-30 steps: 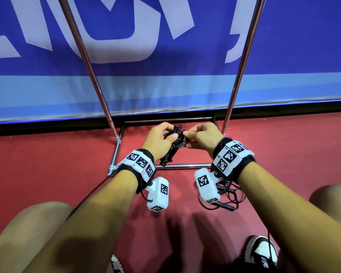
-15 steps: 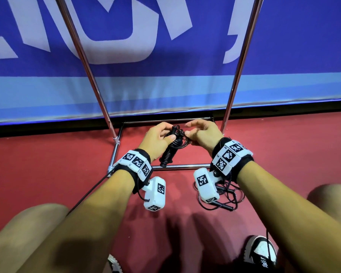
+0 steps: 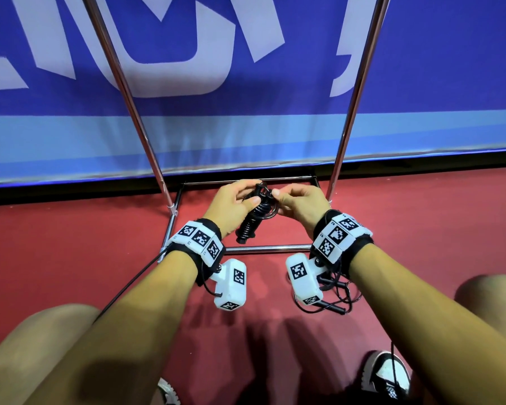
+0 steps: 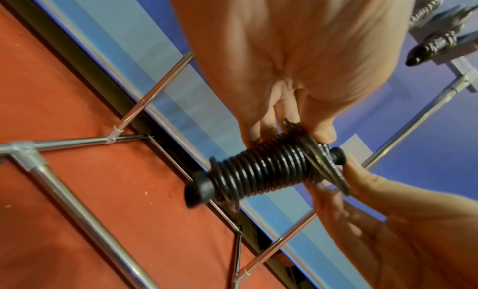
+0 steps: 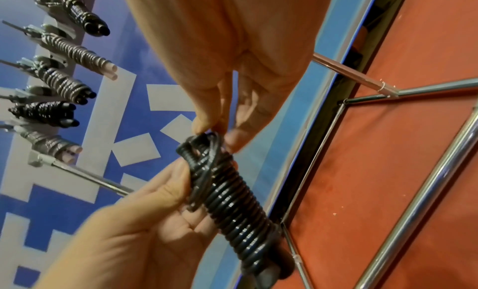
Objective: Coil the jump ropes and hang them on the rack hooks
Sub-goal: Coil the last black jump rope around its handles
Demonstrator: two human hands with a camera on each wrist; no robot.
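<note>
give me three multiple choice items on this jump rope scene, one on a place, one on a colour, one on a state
1. Where do the finished rope bundles hang?
A. On the rack, above the hands
B. On the floor
C. Over a knee

2. What colour is the floor?
A. Green
B. Red
C. Grey

3. How is the jump rope in the hands?
A. Stretched out straight
B. Coiled tight around its handles
C. Lying flat on the floor

Answers:
1 A, the right wrist view shows several wound bundles in a row on the rack.
2 B, the head view shows red flooring below the blue banner.
3 B, the left hand grips the coil while the right hand pinches its end.
</note>
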